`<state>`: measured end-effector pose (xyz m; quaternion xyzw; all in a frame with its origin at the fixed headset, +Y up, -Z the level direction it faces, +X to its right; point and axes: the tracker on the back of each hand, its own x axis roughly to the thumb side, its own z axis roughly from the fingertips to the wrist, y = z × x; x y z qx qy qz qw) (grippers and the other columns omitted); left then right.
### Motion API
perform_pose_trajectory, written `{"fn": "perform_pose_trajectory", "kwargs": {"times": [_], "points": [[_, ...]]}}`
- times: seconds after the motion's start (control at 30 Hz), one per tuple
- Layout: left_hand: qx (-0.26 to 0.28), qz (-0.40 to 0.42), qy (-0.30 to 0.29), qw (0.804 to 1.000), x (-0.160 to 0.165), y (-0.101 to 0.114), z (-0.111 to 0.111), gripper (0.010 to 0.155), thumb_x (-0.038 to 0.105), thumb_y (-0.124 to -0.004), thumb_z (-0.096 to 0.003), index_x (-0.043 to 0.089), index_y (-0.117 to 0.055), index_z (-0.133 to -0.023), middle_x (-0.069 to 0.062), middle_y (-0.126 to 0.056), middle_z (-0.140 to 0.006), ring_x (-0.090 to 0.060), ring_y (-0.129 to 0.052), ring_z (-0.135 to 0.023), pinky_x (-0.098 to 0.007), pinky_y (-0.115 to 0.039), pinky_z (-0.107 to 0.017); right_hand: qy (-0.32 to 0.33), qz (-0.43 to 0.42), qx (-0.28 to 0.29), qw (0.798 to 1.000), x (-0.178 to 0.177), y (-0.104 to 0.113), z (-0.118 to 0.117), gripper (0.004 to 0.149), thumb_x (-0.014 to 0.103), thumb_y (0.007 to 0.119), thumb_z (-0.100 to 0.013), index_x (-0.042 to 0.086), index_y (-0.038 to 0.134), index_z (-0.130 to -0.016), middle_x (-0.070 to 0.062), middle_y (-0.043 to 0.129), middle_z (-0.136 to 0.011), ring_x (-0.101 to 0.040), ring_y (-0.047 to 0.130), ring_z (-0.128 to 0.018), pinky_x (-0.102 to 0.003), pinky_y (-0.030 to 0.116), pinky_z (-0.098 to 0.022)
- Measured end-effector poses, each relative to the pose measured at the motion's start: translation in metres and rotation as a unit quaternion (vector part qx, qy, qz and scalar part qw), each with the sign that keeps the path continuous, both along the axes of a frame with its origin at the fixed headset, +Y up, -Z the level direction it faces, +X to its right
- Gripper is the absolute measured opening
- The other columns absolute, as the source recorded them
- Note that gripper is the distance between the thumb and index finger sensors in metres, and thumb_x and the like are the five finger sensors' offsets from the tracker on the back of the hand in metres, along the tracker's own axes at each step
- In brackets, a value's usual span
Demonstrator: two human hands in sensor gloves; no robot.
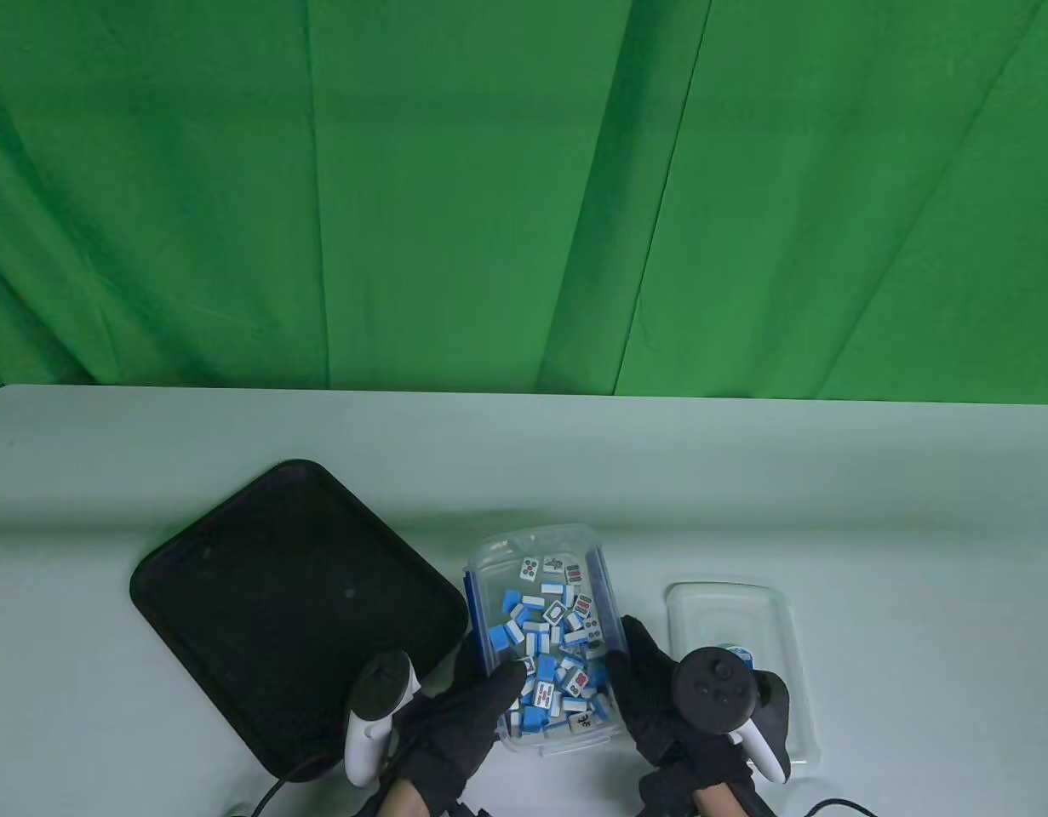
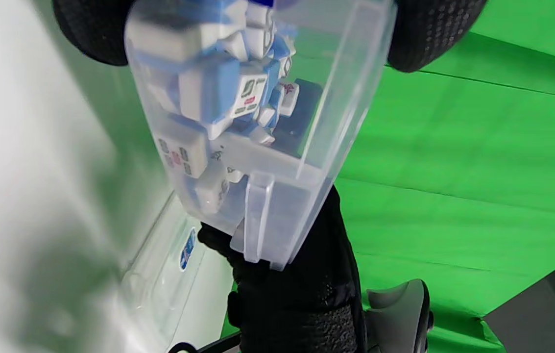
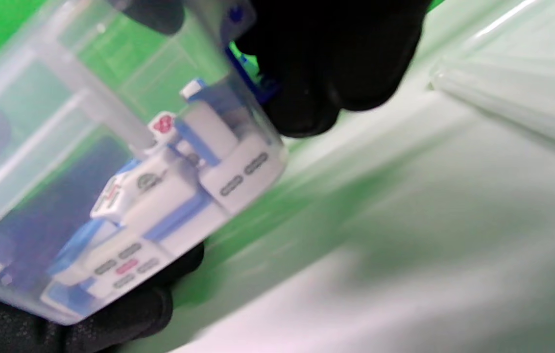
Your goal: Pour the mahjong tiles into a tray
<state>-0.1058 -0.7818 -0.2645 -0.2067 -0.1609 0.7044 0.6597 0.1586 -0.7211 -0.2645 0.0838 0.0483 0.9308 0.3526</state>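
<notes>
A clear plastic box (image 1: 502,553) holds several blue-and-white mahjong tiles (image 1: 551,647). My left hand (image 1: 468,711) grips the box's left side and my right hand (image 1: 647,681) grips its right side. The box looks lifted off the table and tilted. A black tray (image 1: 285,604) lies empty to the left of the box. The left wrist view shows the box (image 2: 277,162) from below with tiles (image 2: 218,93) heaped in it and my right hand (image 2: 301,289) beyond. The right wrist view shows the box (image 3: 52,122), its tiles (image 3: 184,196) and my gloved fingers (image 3: 336,54).
The box's clear lid (image 1: 766,630) lies on the white table (image 1: 745,485) to the right, partly under my right hand's tracker; it also shows in the left wrist view (image 2: 169,274). A green cloth (image 1: 524,187) hangs behind the table. Cables trail off the near edge.
</notes>
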Motion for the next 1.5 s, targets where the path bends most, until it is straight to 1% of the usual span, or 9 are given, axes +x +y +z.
{"fn": "perform_pose_trajectory", "kwargs": {"times": [0.1,0.37,0.47,0.63,0.87,1.13,1.27,1.4,1.5], "points": [[0.017,0.0,0.008,1.0,0.0,0.002,0.0,0.104,0.055,-0.063,-0.0658,-0.009,0.009,-0.104,-0.041,-0.029,-0.112,-0.053,-0.065,-0.1,-0.063,-0.067,-0.064,-0.001,-0.001,0.004,1.0,0.0,-0.001,0.001,0.064,0.043,0.054,-0.07,-0.002,0.046,-0.115,-0.023,0.08,-0.099,-0.031,0.093,-0.071,-0.045,0.081,-0.058],[0.021,0.003,0.048,0.999,-0.006,0.006,0.001,0.101,0.05,-0.067,-0.0667,-0.009,0.004,-0.108,-0.043,-0.033,-0.111,-0.056,-0.068,-0.094,-0.064,-0.067,-0.061,0.003,0.011,0.006,1.0,-0.007,-0.006,0.003,0.065,0.045,0.051,-0.07,-0.001,0.044,-0.115,-0.022,0.079,-0.101,-0.029,0.094,-0.072,-0.044,0.082,-0.059],[0.021,0.013,0.066,0.997,-0.008,0.011,0.002,0.1,0.049,-0.068,-0.0666,-0.009,0.001,-0.108,-0.044,-0.035,-0.111,-0.057,-0.068,-0.093,-0.065,-0.067,-0.061,0.01,0.002,0.012,1.0,-0.003,-0.004,0.004,0.07,0.052,0.048,-0.068,0.001,0.045,-0.116,-0.021,0.079,-0.102,-0.029,0.094,-0.073,-0.045,0.081,-0.059],[0.052,0.013,0.094,0.994,-0.023,0.025,-0.003,0.099,0.047,-0.07,-0.0659,-0.008,0.0,-0.109,-0.044,-0.036,-0.111,-0.058,-0.068,-0.092,-0.066,-0.066,-0.06,0.014,0.041,0.048,0.998,0.0,0.01,0.01,0.081,0.068,0.039,-0.062,0.011,0.045,-0.12,-0.019,0.066,-0.115,-0.04,0.08,-0.093,-0.055,0.07,-0.07],[0.085,0.005,0.176,0.981,-0.069,0.039,-0.011,0.099,0.046,-0.072,-0.0647,-0.007,-0.002,-0.11,-0.044,-0.036,-0.111,-0.058,-0.067,-0.092,-0.067,-0.064,-0.06,0.023,0.133,0.084,0.987,0.007,0.03,0.016,0.085,0.076,0.041,-0.059,0.02,0.042,-0.124,-0.018,0.05,-0.126,-0.047,0.061,-0.104,-0.067,0.056,-0.076],[0.142,-0.106,0.281,0.943,-0.145,0.059,-0.02,0.099,0.044,-0.074,-0.0636,-0.007,-0.003,-0.11,-0.044,-0.035,-0.111,-0.06,-0.065,-0.092,-0.069,-0.062,-0.06,0.06,0.323,0.063,0.942,-0.001,0.035,0.022,0.091,0.082,0.038,-0.055,0.03,0.013,-0.125,-0.017,0.02,-0.134,-0.055,0.021,-0.117,-0.084,0.022,-0.07],[0.176,-0.174,0.332,0.91,-0.175,0.061,-0.015,0.099,0.043,-0.076,-0.0625,-0.006,-0.005,-0.11,-0.044,-0.036,-0.111,-0.06,-0.065,-0.092,-0.07,-0.061,-0.06,0.076,0.309,0.063,0.946,-0.007,0.028,0.022,0.09,0.081,0.039,-0.056,0.029,0.013,-0.125,-0.016,0.019,-0.133,-0.055,0.018,-0.117,-0.084,0.016,-0.068],[0.157,-0.165,0.377,0.898,-0.197,0.052,-0.008,0.098,0.042,-0.077,-0.0624,-0.006,-0.006,-0.111,-0.044,-0.036,-0.111,-0.06,-0.064,-0.092,-0.07,-0.061,-0.06,0.074,0.279,0.083,0.954,-0.008,0.014,0.022,0.085,0.077,0.041,-0.058,0.028,0.017,-0.124,-0.015,0.025,-0.133,-0.052,0.025,-0.117,-0.082,0.018,-0.069],[0.168,-0.206,0.395,0.879,-0.206,0.048,-0.004,0.098,0.042,-0.077,-0.0619,-0.005,-0.007,-0.111,-0.044,-0.037,-0.111,-0.06,-0.065,-0.092,-0.07,-0.061,-0.06,0.068,0.323,0.068,0.941,-0.002,0.002,0.024,0.083,0.074,0.042,-0.06,0.026,0.018,-0.124,-0.015,0.027,-0.132,-0.052,0.026,-0.117,-0.082,0.02,-0.07]]}}
